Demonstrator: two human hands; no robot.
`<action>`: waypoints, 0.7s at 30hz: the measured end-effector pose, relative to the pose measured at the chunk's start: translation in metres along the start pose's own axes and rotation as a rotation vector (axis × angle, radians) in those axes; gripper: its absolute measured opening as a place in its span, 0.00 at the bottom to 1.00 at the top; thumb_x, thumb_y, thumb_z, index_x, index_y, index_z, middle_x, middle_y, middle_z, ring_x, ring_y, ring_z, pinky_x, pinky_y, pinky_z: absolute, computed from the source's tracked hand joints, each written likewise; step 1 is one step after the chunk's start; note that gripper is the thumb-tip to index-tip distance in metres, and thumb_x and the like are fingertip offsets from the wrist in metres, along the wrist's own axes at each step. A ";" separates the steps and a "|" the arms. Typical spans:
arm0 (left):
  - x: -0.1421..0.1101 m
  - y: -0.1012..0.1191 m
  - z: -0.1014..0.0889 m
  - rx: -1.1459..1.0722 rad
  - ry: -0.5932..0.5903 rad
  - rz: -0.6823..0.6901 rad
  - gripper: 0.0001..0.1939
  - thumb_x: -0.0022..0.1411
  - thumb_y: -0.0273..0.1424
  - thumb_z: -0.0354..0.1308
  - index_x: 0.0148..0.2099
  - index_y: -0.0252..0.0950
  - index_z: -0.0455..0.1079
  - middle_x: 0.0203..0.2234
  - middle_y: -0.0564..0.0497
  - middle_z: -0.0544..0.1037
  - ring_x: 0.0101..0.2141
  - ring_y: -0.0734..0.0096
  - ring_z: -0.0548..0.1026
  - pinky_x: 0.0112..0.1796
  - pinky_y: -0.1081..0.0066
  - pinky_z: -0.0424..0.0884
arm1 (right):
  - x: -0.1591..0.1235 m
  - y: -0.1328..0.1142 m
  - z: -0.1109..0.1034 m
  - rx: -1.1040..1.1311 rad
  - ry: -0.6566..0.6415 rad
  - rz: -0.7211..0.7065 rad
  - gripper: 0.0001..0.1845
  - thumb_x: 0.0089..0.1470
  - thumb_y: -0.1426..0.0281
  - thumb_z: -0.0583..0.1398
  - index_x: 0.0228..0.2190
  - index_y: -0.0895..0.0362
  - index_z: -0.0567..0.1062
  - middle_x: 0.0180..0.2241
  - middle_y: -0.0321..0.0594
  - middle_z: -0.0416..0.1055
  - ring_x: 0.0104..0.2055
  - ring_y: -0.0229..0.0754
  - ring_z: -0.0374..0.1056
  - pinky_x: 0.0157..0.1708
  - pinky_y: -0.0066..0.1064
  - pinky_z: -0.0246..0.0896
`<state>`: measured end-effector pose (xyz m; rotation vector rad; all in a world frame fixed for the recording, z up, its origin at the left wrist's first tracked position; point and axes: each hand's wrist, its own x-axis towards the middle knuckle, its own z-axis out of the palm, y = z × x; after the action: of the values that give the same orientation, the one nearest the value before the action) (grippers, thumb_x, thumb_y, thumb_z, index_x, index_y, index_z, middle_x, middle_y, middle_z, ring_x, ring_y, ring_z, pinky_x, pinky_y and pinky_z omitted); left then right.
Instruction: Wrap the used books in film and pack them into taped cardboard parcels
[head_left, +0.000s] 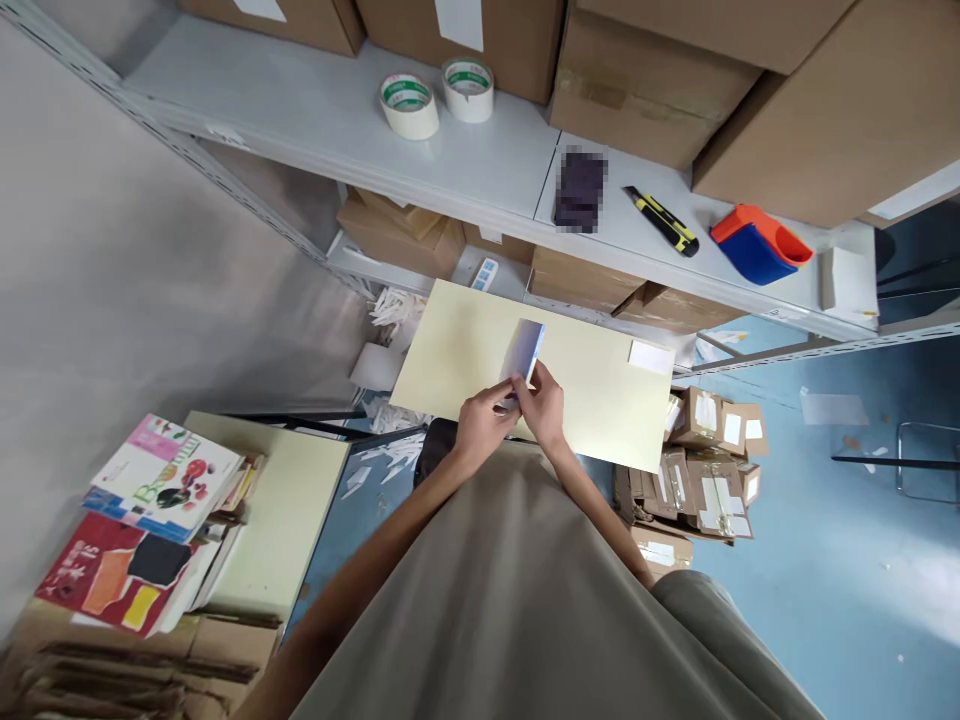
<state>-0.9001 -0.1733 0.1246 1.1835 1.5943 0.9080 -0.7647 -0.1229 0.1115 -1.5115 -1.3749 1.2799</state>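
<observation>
A thin, flat item with a pale blue-and-white face (523, 347), perhaps a small box or booklet, stands tilted above the cream tabletop (592, 400). My left hand (484, 425) has its fingers closed on the lower end of this item. From the other side my right hand (541, 405) pinches the same end with thumb and fingers. The two hands nearly touch each other, and they cover the item's lower part. A white paper slip (651, 357) lies at the table's right end.
On the shelf ahead (495, 165) are two tape rolls (411, 108), a blurred dark object (580, 190), a yellow-black utility knife (664, 222) and a red-blue holder (759, 245). Cardboard boxes (652, 110) stand behind. Books (154, 490) are stacked at left, more cartons (701, 470) at right.
</observation>
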 end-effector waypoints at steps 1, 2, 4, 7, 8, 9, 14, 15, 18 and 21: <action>0.001 0.000 -0.001 -0.026 -0.010 0.035 0.22 0.67 0.48 0.71 0.58 0.44 0.87 0.55 0.46 0.89 0.54 0.47 0.86 0.56 0.56 0.83 | 0.002 -0.002 -0.003 -0.018 0.019 -0.006 0.24 0.68 0.43 0.64 0.41 0.50 0.81 0.34 0.39 0.78 0.40 0.49 0.75 0.40 0.36 0.70; 0.002 -0.002 -0.004 -0.054 -0.007 0.069 0.24 0.67 0.49 0.71 0.59 0.43 0.86 0.58 0.45 0.88 0.57 0.48 0.85 0.58 0.55 0.82 | 0.004 -0.003 -0.006 -0.015 0.021 -0.014 0.25 0.68 0.42 0.63 0.37 0.50 0.79 0.30 0.37 0.73 0.36 0.47 0.71 0.38 0.35 0.67; 0.007 -0.007 -0.014 -0.100 0.063 0.102 0.28 0.68 0.52 0.70 0.62 0.41 0.83 0.62 0.41 0.85 0.61 0.49 0.82 0.61 0.54 0.81 | 0.007 -0.007 -0.015 0.069 -0.024 -0.017 0.27 0.66 0.40 0.63 0.34 0.51 0.78 0.28 0.35 0.69 0.33 0.43 0.65 0.35 0.34 0.63; 0.017 -0.016 -0.039 -0.174 0.195 0.025 0.37 0.65 0.58 0.71 0.66 0.38 0.79 0.65 0.36 0.82 0.61 0.48 0.82 0.58 0.56 0.82 | 0.008 -0.014 -0.027 0.297 -0.159 0.030 0.28 0.62 0.39 0.68 0.38 0.52 0.81 0.31 0.36 0.74 0.34 0.43 0.66 0.35 0.33 0.64; 0.019 -0.018 -0.047 -0.213 0.189 -0.017 0.40 0.63 0.60 0.72 0.65 0.37 0.79 0.64 0.35 0.82 0.61 0.48 0.82 0.57 0.56 0.82 | 0.007 -0.016 -0.030 0.361 -0.196 0.053 0.28 0.61 0.39 0.70 0.39 0.52 0.81 0.33 0.36 0.76 0.35 0.44 0.68 0.36 0.33 0.66; 0.020 -0.019 -0.055 -0.257 0.152 -0.057 0.42 0.62 0.63 0.72 0.64 0.36 0.80 0.62 0.35 0.83 0.60 0.47 0.82 0.57 0.57 0.81 | 0.006 -0.017 -0.032 0.409 -0.224 0.072 0.28 0.60 0.40 0.71 0.40 0.51 0.82 0.34 0.36 0.77 0.36 0.44 0.69 0.37 0.34 0.67; 0.016 -0.014 -0.070 -0.375 -0.020 -0.149 0.37 0.59 0.66 0.73 0.50 0.38 0.86 0.47 0.41 0.89 0.54 0.47 0.84 0.57 0.59 0.80 | 0.007 -0.013 -0.034 0.453 -0.268 0.119 0.29 0.56 0.39 0.74 0.38 0.51 0.83 0.34 0.37 0.80 0.37 0.46 0.72 0.39 0.34 0.71; 0.015 -0.012 -0.070 -0.374 -0.002 -0.151 0.35 0.58 0.66 0.74 0.48 0.39 0.86 0.45 0.43 0.90 0.53 0.48 0.84 0.56 0.59 0.80 | 0.007 -0.012 -0.033 0.435 -0.267 0.122 0.30 0.56 0.38 0.74 0.38 0.51 0.82 0.34 0.37 0.80 0.38 0.46 0.73 0.39 0.34 0.71; 0.012 -0.009 -0.067 -0.380 0.055 -0.149 0.33 0.58 0.64 0.75 0.47 0.39 0.87 0.43 0.44 0.89 0.51 0.49 0.85 0.56 0.59 0.81 | 0.010 -0.010 -0.033 0.392 -0.273 0.122 0.31 0.57 0.36 0.72 0.39 0.51 0.82 0.35 0.38 0.80 0.39 0.47 0.74 0.40 0.34 0.71; 0.013 -0.009 -0.066 -0.386 0.102 -0.142 0.34 0.58 0.64 0.75 0.47 0.38 0.88 0.41 0.45 0.89 0.47 0.51 0.85 0.53 0.60 0.82 | 0.014 -0.008 -0.031 0.377 -0.284 0.105 0.30 0.60 0.37 0.70 0.42 0.51 0.84 0.38 0.38 0.83 0.41 0.48 0.76 0.41 0.34 0.73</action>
<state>-0.9669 -0.1652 0.1335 0.7561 1.4769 1.1347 -0.7377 -0.1049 0.1240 -1.1884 -1.1483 1.7618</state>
